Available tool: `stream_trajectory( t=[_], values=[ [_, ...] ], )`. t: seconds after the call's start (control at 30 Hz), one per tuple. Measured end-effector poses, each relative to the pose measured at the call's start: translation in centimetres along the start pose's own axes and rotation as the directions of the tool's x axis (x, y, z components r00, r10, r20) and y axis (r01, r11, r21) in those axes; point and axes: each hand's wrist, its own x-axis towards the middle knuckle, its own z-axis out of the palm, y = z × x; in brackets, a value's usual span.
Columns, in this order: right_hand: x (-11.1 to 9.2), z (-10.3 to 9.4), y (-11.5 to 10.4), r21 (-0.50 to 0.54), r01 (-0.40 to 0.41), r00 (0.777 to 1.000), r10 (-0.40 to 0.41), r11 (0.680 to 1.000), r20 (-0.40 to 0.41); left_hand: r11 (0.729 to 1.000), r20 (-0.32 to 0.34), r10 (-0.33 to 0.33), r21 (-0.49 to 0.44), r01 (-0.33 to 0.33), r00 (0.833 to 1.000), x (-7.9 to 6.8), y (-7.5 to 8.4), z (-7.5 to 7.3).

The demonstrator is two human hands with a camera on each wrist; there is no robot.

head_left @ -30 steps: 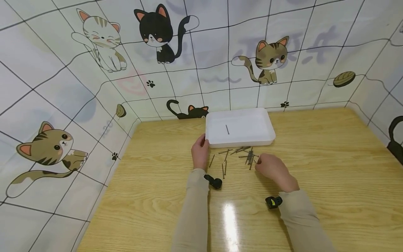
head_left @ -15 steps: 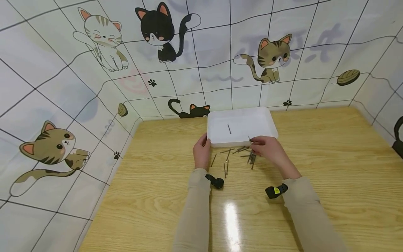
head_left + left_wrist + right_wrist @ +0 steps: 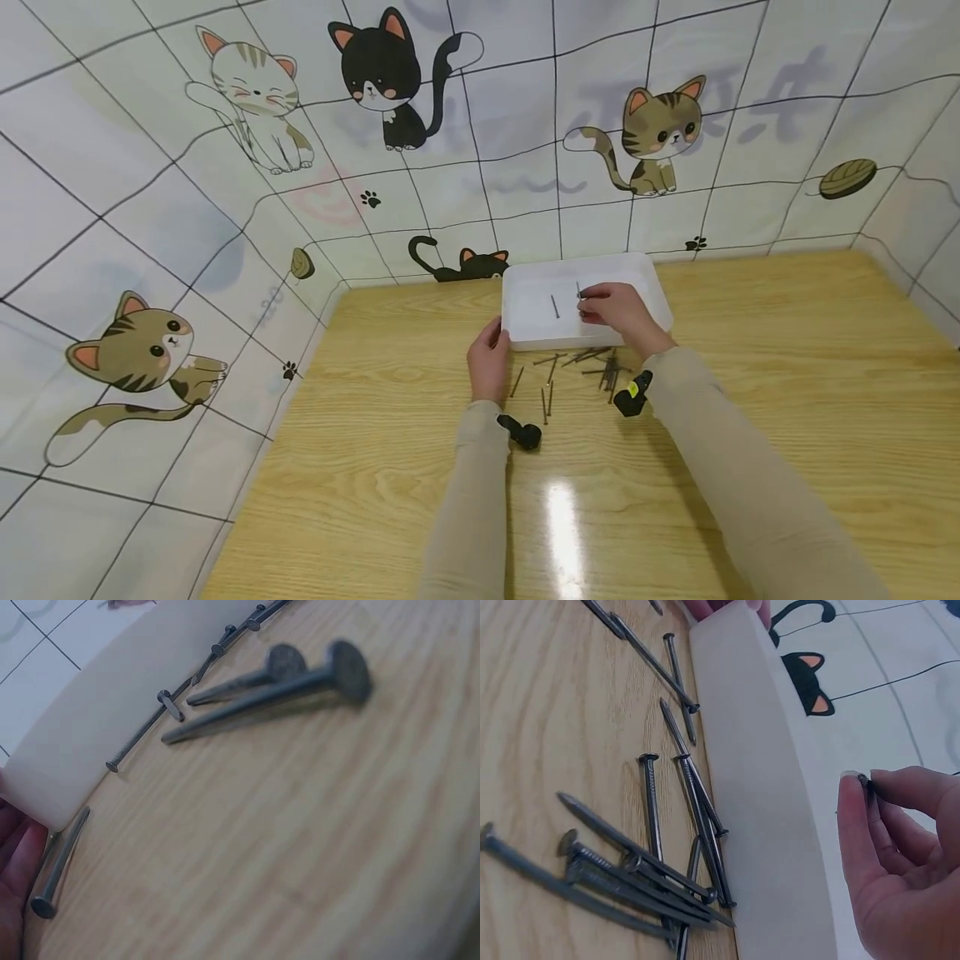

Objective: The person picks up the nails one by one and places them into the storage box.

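The right hand (image 3: 617, 312) is over the white tray (image 3: 558, 343), pinching a nail (image 3: 578, 289) between thumb and fingertips. In the right wrist view the head of that nail (image 3: 864, 781) shows at the fingertips. Another nail (image 3: 555, 307) lies on the tray's floor, left of this hand. At the tray's near left corner, the left hand (image 3: 487, 364) grips the side wall. Along the tray's near side, several loose nails are scattered on the table; one nail (image 3: 60, 866) lies close beside the left hand.
A dense heap of nails (image 3: 652, 802) lies by the tray's front wall, below the right forearm. The wooden table (image 3: 375, 467) backs onto a wall covering (image 3: 517, 125) printed with cats, right behind the tray. Each wrist wears a small black camera (image 3: 630, 400).
The right hand has picked a nail from the heap and carried it forward and left over the tray. The left hand stays at the tray's corner. The head view has shifted slightly.
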Motion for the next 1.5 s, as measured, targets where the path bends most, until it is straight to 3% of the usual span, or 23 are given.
stream_trajectory(
  t=[0.17, 0.3, 0.53, 0.9, 1.03, 1.17, 1.27, 1.5],
  values=[
    [2.6, 0.4, 0.4, -0.016, -0.044, 0.999, 0.044, 0.999, 0.009, 1.000, -0.003, 0.012, 0.005, -0.012, 1.000, 0.4, -0.2, -0.1],
    [4.0, 0.3, 0.5, -0.100, -0.083, 0.996, 0.084, 0.991, 0.005, 1.000, 0.007, 0.019, 0.014, -0.019, 1.000, 0.5, -0.3, -0.1],
    [5.4, 0.0, 0.4, -0.225, -0.127, 0.992, 0.129, 0.966, -0.006, 0.999, 0.002, 0.036, 0.016, -0.036, 0.999, 0.6, -0.5, 0.0],
    [7.0, 0.7, 2.0, -0.317, -0.149, 0.989, 0.146, 0.937, -0.034, 0.998, -0.008, 0.051, 0.036, -0.051, 0.999, 0.6, -0.8, 0.2],
    [6.5, 1.1, 1.8, -0.442, -0.097, 0.995, 0.084, 0.891, -0.050, 0.998, -0.003, 0.054, 0.022, -0.054, 0.999, 0.6, -0.8, 0.2],
    [6.0, 1.6, 1.4, -0.589, -0.061, 0.998, 0.030, 0.806, -0.063, 0.999, 0.004, 0.050, 0.007, -0.050, 0.999, 0.6, -0.6, 0.1],
    [5.8, 2.0, 1.2, -0.644, -0.063, 0.997, 0.015, 0.762, -0.080, 0.999, 0.007, 0.040, 0.003, -0.040, 0.999, 0.6, -0.7, 0.1],
    [5.4, 2.5, 1.3, -0.666, -0.042, 0.994, -0.033, 0.745, -0.100, 0.999, 0.017, 0.036, 0.005, -0.036, 0.999, 0.6, -0.8, 0.1]
  ],
)
